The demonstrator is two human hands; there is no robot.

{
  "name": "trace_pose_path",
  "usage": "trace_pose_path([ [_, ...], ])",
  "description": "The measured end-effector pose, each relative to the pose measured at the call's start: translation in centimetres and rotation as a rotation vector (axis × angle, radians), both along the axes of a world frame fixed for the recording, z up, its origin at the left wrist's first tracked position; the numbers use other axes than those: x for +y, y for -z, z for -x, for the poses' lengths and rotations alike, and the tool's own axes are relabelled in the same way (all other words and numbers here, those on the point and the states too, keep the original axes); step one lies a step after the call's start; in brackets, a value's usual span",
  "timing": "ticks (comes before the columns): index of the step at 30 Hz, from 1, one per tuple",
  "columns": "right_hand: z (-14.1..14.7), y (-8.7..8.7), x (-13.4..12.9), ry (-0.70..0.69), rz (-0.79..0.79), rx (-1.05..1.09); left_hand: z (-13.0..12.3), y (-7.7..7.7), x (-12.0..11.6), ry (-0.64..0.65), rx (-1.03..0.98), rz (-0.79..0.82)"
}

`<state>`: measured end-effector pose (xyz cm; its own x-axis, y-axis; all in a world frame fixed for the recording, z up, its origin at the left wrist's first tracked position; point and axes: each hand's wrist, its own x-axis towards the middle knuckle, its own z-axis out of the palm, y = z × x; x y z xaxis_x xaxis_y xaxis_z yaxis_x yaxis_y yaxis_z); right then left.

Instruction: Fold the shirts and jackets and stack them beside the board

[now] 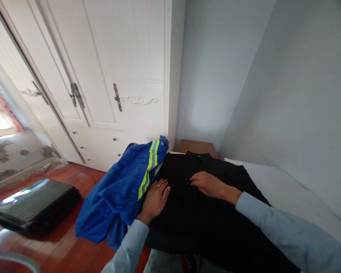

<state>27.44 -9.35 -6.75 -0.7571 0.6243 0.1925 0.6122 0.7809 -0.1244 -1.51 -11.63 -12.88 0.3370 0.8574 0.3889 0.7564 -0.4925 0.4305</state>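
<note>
A black shirt (184, 212) lies spread out, its collar at the far end and its lower part reaching toward my body. My left hand (155, 199) rests flat on the left side of the shirt, beside the blue garment; its fingers are stretched out and a ring shows on one. Near the shirt's middle, below the collar, my right hand (208, 184) touches the cloth with its fingers loosely bent and nothing visible in them. A blue garment (116, 189) with a yellow and silver reflective stripe lies crumpled to the left, hanging over the edge.
A white wardrobe (99, 60) with dark handles stands behind. A wooden cabinet (197, 145) is in the corner, past the collar. White bedding (267, 178) extends right along the grey wall. On the red wooden floor (53, 250) sits a black ribbed case (34, 204).
</note>
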Motion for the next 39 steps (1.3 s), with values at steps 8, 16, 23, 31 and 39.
trace_pose_path([
  [8, -0.3, 2.0, -0.9, 0.253, 0.006, -0.059, 0.1, 1.0, 0.4, 0.009, -0.014, -0.056],
  [16, 0.1, 3.1, 1.6, 0.483, 0.088, 0.208, 0.2, 1.2, 0.5, 0.008, 0.025, -0.056],
  [23, -1.5, 2.8, 2.0, 0.461, -0.105, 0.415, 0.3, 0.9, 0.4, 0.019, 0.033, -0.049],
  [31, -3.6, 3.1, 0.5, 0.458, -0.297, 0.066, 0.1, 0.8, 0.4, 0.01, 0.022, -0.039],
  [39, -0.6, 3.7, -1.2, 0.204, -0.055, 0.011, -0.2, 0.5, 0.1, -0.018, 0.064, -0.054],
])
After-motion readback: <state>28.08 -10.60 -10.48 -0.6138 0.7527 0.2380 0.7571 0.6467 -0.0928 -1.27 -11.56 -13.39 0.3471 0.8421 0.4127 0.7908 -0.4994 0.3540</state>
